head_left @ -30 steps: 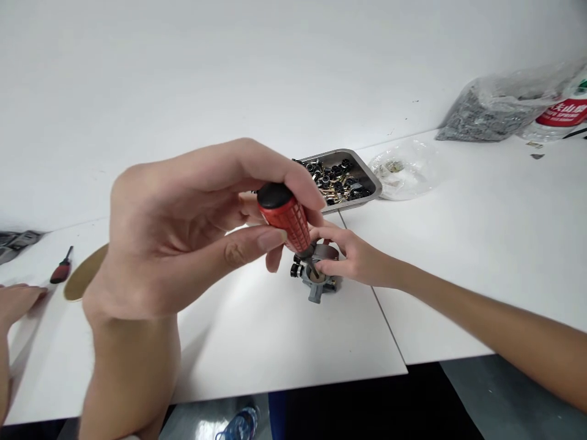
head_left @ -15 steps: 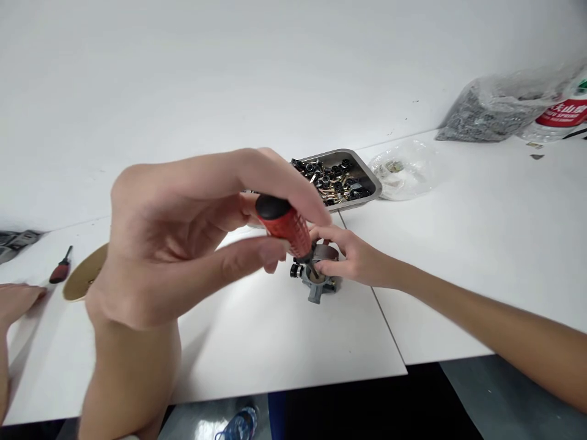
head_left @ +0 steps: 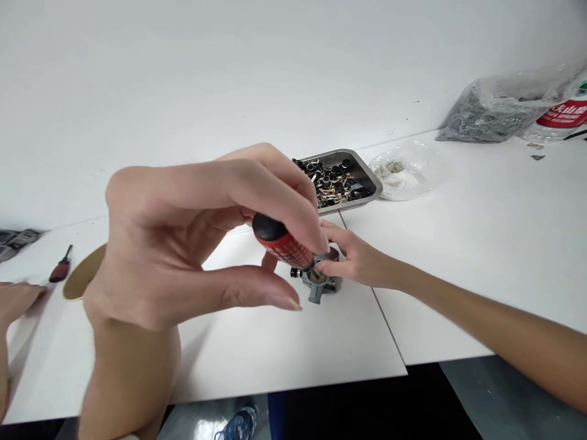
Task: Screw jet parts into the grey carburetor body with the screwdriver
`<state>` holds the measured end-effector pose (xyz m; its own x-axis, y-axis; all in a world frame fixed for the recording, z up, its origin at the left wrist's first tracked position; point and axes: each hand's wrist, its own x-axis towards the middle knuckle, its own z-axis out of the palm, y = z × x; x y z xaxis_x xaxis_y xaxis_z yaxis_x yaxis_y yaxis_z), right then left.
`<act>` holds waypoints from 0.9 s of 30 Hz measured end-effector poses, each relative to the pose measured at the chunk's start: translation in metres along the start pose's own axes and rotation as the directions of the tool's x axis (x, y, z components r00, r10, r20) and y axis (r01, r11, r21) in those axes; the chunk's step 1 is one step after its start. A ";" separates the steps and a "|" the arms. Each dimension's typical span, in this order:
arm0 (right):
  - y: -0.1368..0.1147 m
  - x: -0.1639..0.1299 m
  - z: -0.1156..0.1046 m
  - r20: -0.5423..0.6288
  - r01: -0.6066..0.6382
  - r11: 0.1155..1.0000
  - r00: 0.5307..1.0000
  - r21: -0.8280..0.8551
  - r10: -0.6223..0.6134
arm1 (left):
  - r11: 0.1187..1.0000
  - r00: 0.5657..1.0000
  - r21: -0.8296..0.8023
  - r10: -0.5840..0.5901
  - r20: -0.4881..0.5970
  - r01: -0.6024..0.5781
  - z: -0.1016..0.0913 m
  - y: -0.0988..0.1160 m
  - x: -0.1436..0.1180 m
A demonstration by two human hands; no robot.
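My left hand (head_left: pixel 183 244) is raised close to the camera. Its fingers curl over a screwdriver (head_left: pixel 280 242) with a red ribbed handle and black cap, and the thumb lies just under the handle. The shaft points down into a small grey metal part (head_left: pixel 317 288) standing on the white table (head_left: pixel 275 342). My right hand (head_left: pixel 360 260) reaches in from the right and pinches the top of that part, holding it upright. The screwdriver tip is hidden between the fingers and the part.
A metal tray (head_left: pixel 372 181) of small black and brass pieces sits behind the part, with a clear plastic bag (head_left: pixel 406 168) beside it. A bag of grey parts (head_left: pixel 490 110) and a bottle (head_left: pixel 566 113) are far right. At left lie a small screwdriver (head_left: pixel 60 266), a brown disc (head_left: pixel 82 275) and another person's hand (head_left: pixel 16 299).
The screwdriver handle has tilted lower and dropped toward the part. My left fingers have rolled over it and the thumb has slid beneath. My right hand has stayed on the part.
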<state>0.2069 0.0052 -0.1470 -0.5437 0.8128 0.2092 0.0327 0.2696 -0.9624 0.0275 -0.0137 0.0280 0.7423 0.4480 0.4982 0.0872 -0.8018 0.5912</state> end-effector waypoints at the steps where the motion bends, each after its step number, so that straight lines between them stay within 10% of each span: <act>1: 0.000 0.000 0.000 0.000 0.006 1.000 1.000 -0.004 -0.006 | 0.999 0.999 0.010 0.030 -0.018 -0.030 0.000 -0.001 0.001; 7: 0.001 0.000 0.000 0.008 -0.005 1.000 1.000 -0.009 0.005 | 0.999 0.988 -0.053 0.011 0.157 -0.003 -0.017 -0.011 -0.011; 20: -0.002 -0.001 0.000 0.013 -0.013 1.000 1.000 -0.018 0.014 | 0.998 0.999 0.065 -0.013 -0.047 0.016 0.002 -0.002 -0.008; 27: -0.003 -0.001 0.000 0.006 -0.024 1.000 1.000 -0.003 0.024 | 0.999 0.999 -0.012 0.050 0.016 -0.049 -0.005 -0.011 -0.016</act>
<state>0.2070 0.0037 -0.1447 -0.5477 0.8159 0.1852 0.0481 0.2517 -0.9666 0.0119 -0.0102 0.0167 0.7560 0.4014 0.5170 0.0426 -0.8183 0.5732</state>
